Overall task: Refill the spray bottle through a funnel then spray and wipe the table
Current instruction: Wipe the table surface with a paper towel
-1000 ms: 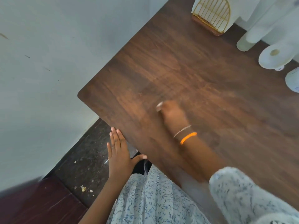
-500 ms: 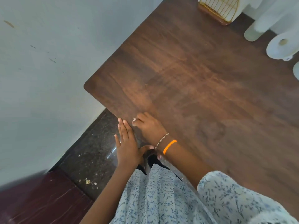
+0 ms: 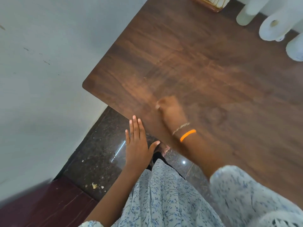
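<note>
We are deep in the last stage, by the look of it: wiping. The right hand is out on the dark wooden worktop, blurred with motion, fingers curled down over something small and pale that peeks out at the knuckle end. That pale scrap could be a cloth or tissue, but it is too smeared to name, and whether the fingers truly pinch it I cannot tell. An orange band and a thin chain bracelet sit on that wrist.

The left hand lies flat at the near edge of the worktop, at about 7 o'clock from the right hand, fingers straight and together, thumb spread, holding nothing. It reads as a brace, or perhaps a catch for whatever is swept off.

No spray bottle or funnel can be made out for certain. Up at 1 o'clock stand pale cylinders, one showing a hollow core like a paper roll; another white shape is cut by the frame at 2 o'clock. Nothing shows of contents anywhere. A gold wire rack sits at 12 o'clock.

My guess: refill and spraying done, wiping under way, far half of the worktop possibly left.
</note>
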Demonstrator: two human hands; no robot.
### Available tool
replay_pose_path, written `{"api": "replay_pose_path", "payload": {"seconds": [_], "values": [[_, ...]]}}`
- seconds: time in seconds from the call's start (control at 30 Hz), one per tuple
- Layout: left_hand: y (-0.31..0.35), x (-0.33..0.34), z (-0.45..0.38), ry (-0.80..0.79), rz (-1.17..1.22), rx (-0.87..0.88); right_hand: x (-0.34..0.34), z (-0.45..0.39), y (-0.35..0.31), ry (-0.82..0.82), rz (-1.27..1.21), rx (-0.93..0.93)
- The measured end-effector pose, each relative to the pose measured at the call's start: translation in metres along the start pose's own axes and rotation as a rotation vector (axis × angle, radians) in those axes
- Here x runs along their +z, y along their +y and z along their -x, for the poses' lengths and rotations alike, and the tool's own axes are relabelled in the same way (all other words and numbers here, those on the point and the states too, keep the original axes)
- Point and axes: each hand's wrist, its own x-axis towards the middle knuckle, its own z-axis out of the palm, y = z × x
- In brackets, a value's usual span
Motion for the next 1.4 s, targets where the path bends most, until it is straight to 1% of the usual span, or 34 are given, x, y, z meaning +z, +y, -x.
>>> {"api": "replay_pose_path", "payload": {"seconds": [0.07,0.1,0.13,0.17,0.2,0.27,0.3,0.37,0.4,0.43,0.47,0.5,0.57,0.6,0.63,0.7,0.73,0.77,0.8,0.83,0.87,0.9,0.97,1.0,1.03,1.07,1.1,1.13,1.17,1.2,1.27,1.33,1.37,1.4], "values": [[-0.003,-0.001,0.001,-0.005,-0.008,0.035,0.005,0.038,-0.033,-0.151,-0.022,-0.240],[-0.004,-0.002,0.001,-0.022,-0.012,0.040,0.005,0.045,-0.035,-0.215,-0.012,-0.301],[-0.004,-0.004,0.001,-0.044,-0.015,0.041,0.001,0.041,-0.027,-0.237,-0.005,-0.330],[-0.003,-0.006,0.001,-0.066,-0.021,0.043,-0.003,0.029,-0.011,-0.217,0.007,-0.302],[-0.002,-0.008,0.001,-0.088,-0.033,0.053,-0.007,0.013,0.009,-0.153,0.032,-0.213],[0.003,-0.009,0.005,-0.125,-0.068,0.095,-0.026,-0.025,0.056,0.028,0.152,0.074],[0.005,-0.007,0.008,-0.136,-0.075,0.119,-0.040,-0.040,0.077,0.074,0.210,0.219],[0.008,-0.004,0.012,-0.152,-0.070,0.136,-0.061,-0.057,0.104,0.080,0.245,0.443],[0.008,-0.003,0.013,-0.160,-0.073,0.138,-0.063,-0.060,0.107,0.071,0.226,0.523],[0.006,-0.002,0.012,-0.176,-0.088,0.142,-0.062,-0.060,0.100,0.076,0.217,0.557],[0.005,-0.002,0.012,-0.199,-0.113,0.146,-0.057,-0.055,0.086,0.082,0.221,0.532],[0.003,-0.002,0.012,-0.218,-0.139,0.150,-0.049,-0.045,0.070,0.093,0.219,0.450],[0.001,-0.002,0.011,-0.210,-0.166,0.166,-0.024,-0.010,0.029,0.088,0.138,0.175],[0.001,-0.003,0.011,-0.200,-0.171,0.174,-0.014,0.014,0.004,0.050,0.104,0.040],[0.002,-0.002,0.011,-0.199,-0.170,0.177,-0.007,0.038,-0.019,-0.012,0.085,-0.050],[0.004,-0.002,0.012,-0.199,-0.142,0.167,-0.002,0.070,-0.040,-0.108,0.091,-0.121],[0.005,-0.001,0.013,-0.180,-0.137,0.172,-0.006,0.073,-0.033,-0.116,0.107,-0.130],[0.005,-0.001,0.013,-0.151,-0.149,0.191,-0.014,0.068,-0.015,-0.083,0.129,-0.108],[0.006,-0.001,0.013,-0.129,-0.163,0.223,-0.022,0.062,0.011,-0.020,0.156,-0.040],[0.006,0.001,0.013,-0.120,-0.176,0.268,-0.036,0.056,0.040,0.070,0.203,0.084],[0.008,0.002,0.013,-0.120,-0.186,0.327,-0.054,0.052,0.070,0.159,0.272,0.254],[0.012,0.004,0.012,-0.130,-0.194,0.391,-0.074,0.053,0.097,0.211,0.322,0.448],[0.019,0.007,0.012,-0.148,-0.203,0.499,-0.105,0.064,0.133,0.273,0.333,0.762],[0.021,0.008,0.013,-0.152,-0.203,0.522,-0.111,0.067,0.139,0.294,0.314,0.858],[0.022,0.009,0.013,-0.152,-0.200,0.529,-0.111,0.066,0.134,0.308,0.303,0.907],[0.023,0.009,0.014,-0.149,-0.198,0.526,-0.106,0.062,0.119,0.321,0.294,0.897],[0.023,0.009,0.014,-0.143,-0.198,0.525,-0.096,0.061,0.102,0.327,0.284,0.830],[0.023,0.010,0.014,-0.136,-0.197,0.529,-0.078,0.064,0.081,0.328,0.261,0.707],[0.022,0.010,0.014,-0.126,-0.195,0.535,-0.059,0.071,0.055,0.292,0.232,0.554],[0.021,0.011,0.013,-0.113,-0.194,0.542,-0.040,0.082,0.026,0.215,0.197,0.409],[0.020,0.012,0.012,-0.098,-0.192,0.543,-0.018,0.104,-0.018,0.075,0.138,0.227],[0.020,0.012,0.012,-0.118,-0.188,0.535,-0.023,0.113,-0.016,0.024,0.158,0.154],[0.022,0.011,0.013,-0.130,-0.197,0.531,-0.034,0.112,0.002,0.048,0.187,0.174],[0.023,0.009,0.013,-0.139,-0.208,0.527,-0.047,0.110,0.026,0.104,0.215,0.245]]}}
